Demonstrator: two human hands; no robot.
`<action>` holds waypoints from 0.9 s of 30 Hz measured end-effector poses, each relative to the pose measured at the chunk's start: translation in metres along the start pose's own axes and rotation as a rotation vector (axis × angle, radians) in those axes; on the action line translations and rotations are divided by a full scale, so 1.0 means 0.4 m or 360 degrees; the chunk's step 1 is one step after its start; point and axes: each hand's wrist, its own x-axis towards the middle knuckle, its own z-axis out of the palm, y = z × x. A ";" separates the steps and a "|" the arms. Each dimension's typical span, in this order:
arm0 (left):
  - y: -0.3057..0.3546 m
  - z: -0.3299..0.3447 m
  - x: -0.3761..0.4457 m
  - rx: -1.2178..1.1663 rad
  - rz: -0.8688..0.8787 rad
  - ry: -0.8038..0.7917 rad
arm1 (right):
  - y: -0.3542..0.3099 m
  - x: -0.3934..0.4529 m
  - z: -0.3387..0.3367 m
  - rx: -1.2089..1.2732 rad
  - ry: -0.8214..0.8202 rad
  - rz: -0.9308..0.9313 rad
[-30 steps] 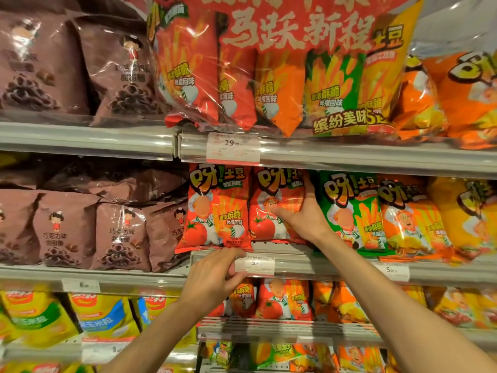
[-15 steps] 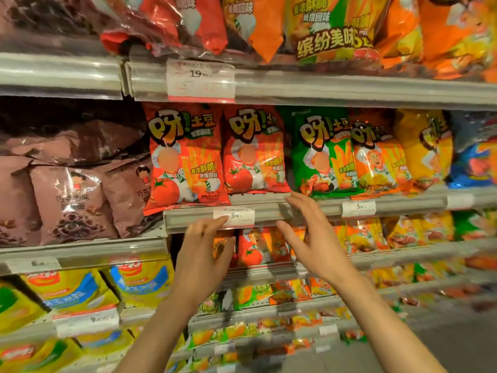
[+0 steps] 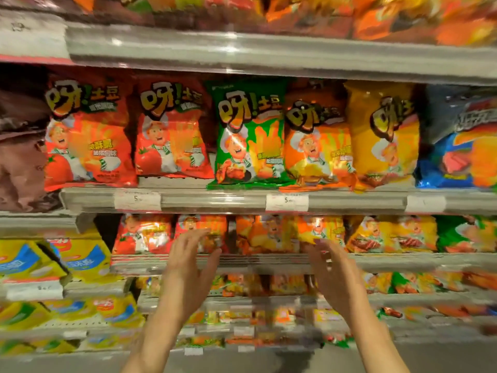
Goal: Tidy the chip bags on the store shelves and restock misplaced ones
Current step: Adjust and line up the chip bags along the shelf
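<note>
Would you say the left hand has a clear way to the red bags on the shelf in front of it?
Probably yes: the left hand is open, holds nothing, and hangs right before the red bags, with nothing between them.

upper row packed edge to edge: two red bags (image 3: 90, 133), green bag (image 3: 248, 135), orange bag (image 3: 318, 142), yellow bag (image 3: 383, 135), blue bag (image 3: 460, 141); no side gap for fingers. a dark gap runs above the bag tops, under the upper shelf rail (image 3: 269, 53). on the tier below, a dark gap shows left of the small red bags (image 3: 142, 234). left hand (image 3: 189, 261) and right hand (image 3: 332, 267) sit in free air before the lower rail (image 3: 403, 261), holding nothing.
</note>
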 end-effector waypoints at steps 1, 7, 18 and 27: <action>0.030 0.027 0.001 0.0047 0.0002 0.0007 | 0.027 0.021 -0.031 0.0026 0.0009 0.0008; 0.176 0.104 0.041 0.0111 -0.0041 0.0073 | 0.129 0.123 -0.173 -0.0281 -0.0086 -0.0058; 0.208 0.123 0.215 0.0394 0.0401 -0.0055 | -0.055 0.194 -0.142 -0.0176 -0.0038 -0.0774; 0.187 0.122 0.234 0.0134 0.0292 -0.0040 | -0.155 0.252 -0.152 0.0146 -0.0093 -0.0553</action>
